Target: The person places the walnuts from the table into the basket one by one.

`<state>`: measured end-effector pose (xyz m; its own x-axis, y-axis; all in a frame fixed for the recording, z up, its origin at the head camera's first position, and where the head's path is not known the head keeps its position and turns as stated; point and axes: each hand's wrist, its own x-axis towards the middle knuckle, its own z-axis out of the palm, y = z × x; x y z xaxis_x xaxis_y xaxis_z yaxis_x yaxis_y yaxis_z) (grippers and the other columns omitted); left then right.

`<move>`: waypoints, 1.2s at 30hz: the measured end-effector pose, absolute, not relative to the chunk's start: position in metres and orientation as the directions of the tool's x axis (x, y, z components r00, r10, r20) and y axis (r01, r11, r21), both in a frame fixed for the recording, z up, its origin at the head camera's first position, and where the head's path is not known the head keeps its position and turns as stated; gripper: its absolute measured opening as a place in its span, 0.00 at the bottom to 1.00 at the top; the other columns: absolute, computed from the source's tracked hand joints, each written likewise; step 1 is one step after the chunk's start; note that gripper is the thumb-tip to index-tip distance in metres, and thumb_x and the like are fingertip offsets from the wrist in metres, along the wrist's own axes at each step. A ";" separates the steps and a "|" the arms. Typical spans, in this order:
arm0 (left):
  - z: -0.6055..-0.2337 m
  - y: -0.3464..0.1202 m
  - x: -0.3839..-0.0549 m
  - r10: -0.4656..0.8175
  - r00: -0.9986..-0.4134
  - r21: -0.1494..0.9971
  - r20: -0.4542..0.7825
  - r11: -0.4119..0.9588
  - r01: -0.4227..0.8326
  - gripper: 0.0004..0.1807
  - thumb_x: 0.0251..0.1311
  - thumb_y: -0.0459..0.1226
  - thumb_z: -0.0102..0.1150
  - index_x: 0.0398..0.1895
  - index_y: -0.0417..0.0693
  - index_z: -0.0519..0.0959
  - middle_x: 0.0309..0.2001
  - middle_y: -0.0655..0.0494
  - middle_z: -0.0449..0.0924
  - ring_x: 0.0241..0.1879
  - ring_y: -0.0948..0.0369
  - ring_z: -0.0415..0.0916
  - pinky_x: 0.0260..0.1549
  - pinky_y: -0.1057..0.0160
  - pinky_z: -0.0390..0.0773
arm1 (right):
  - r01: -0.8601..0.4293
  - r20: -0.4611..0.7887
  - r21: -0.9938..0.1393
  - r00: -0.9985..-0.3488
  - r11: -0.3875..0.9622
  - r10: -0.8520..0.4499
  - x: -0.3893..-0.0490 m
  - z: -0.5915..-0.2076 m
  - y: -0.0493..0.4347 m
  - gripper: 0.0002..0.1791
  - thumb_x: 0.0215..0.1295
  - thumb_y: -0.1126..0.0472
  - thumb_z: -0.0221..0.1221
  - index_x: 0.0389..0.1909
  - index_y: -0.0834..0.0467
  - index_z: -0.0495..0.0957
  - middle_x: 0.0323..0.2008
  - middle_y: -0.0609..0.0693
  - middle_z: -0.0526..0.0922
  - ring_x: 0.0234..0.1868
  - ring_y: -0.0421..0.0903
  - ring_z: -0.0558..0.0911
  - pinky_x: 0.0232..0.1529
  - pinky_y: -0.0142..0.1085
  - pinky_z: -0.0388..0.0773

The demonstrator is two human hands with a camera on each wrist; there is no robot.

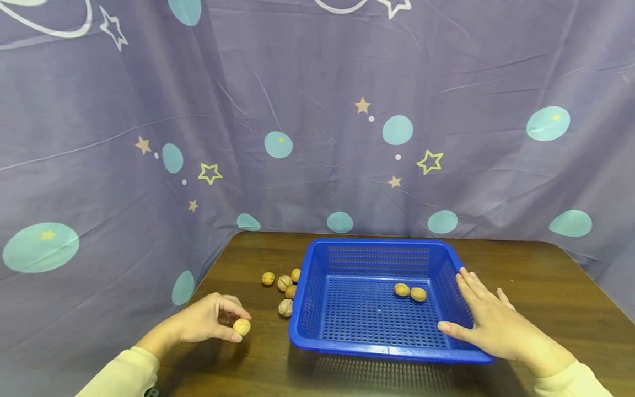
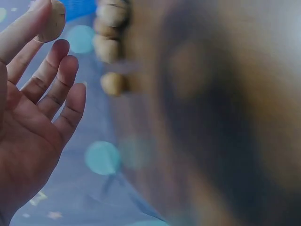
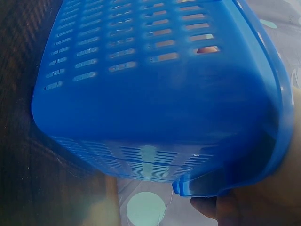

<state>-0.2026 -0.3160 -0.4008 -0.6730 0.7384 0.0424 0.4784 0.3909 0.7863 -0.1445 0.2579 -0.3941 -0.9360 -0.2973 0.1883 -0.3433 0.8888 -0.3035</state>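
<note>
My left hand [image 1: 210, 318] pinches a walnut [image 1: 241, 327] between thumb and fingertips, left of the blue plastic basket [image 1: 392, 351]. In the left wrist view this walnut [image 2: 52, 22] sits at the top, while the other fingers stretch loosely away from it. Two walnuts [image 1: 418, 294] lie side by side on the basket's floor, towards its right. My right hand [image 1: 493, 322] rests over the basket's right rim, fingers extended, thumb on the inner side. The right wrist view is filled by the basket's slotted outer wall [image 3: 155, 103].
Several loose walnuts [image 1: 285, 283] lie on the brown wooden table [image 1: 536, 270] close along the basket's left side. A purple curtain [image 1: 317, 182] with stars and teal spots hangs behind the table and along its left.
</note>
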 end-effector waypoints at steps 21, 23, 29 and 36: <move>-0.322 -0.200 -0.261 0.730 -0.644 0.637 0.229 0.388 0.666 0.17 0.48 0.42 0.75 0.42 0.49 0.85 0.39 0.62 0.83 0.42 0.62 0.78 0.44 0.58 0.80 | -0.333 0.186 -0.301 -0.939 0.893 -0.288 -0.143 -0.392 0.257 0.58 0.57 0.31 0.58 0.73 0.69 0.49 0.74 0.63 0.45 0.73 0.63 0.47 0.61 0.72 0.41; -0.317 -0.185 -0.268 0.733 -0.643 0.632 0.222 0.394 0.667 0.18 0.48 0.43 0.75 0.43 0.50 0.85 0.40 0.63 0.83 0.43 0.63 0.78 0.46 0.57 0.79 | -0.335 0.190 -0.298 -0.938 0.894 -0.289 -0.144 -0.392 0.256 0.58 0.57 0.31 0.58 0.72 0.69 0.49 0.74 0.64 0.46 0.73 0.63 0.48 0.60 0.72 0.41; -0.310 -0.136 -0.287 0.744 -0.645 0.596 0.178 0.440 0.672 0.18 0.48 0.46 0.75 0.44 0.55 0.85 0.41 0.70 0.82 0.44 0.67 0.77 0.47 0.59 0.77 | -0.335 0.194 -0.294 -0.938 0.895 -0.287 -0.144 -0.393 0.256 0.58 0.57 0.31 0.59 0.72 0.70 0.49 0.74 0.64 0.46 0.73 0.64 0.48 0.60 0.72 0.43; -0.319 -0.083 -0.308 0.760 -0.637 0.635 0.127 0.431 0.641 0.18 0.48 0.44 0.74 0.44 0.54 0.85 0.39 0.68 0.82 0.43 0.67 0.77 0.50 0.56 0.77 | -0.336 0.193 -0.301 -0.938 0.892 -0.288 -0.143 -0.394 0.256 0.59 0.56 0.31 0.59 0.72 0.69 0.49 0.74 0.64 0.45 0.73 0.64 0.48 0.60 0.72 0.42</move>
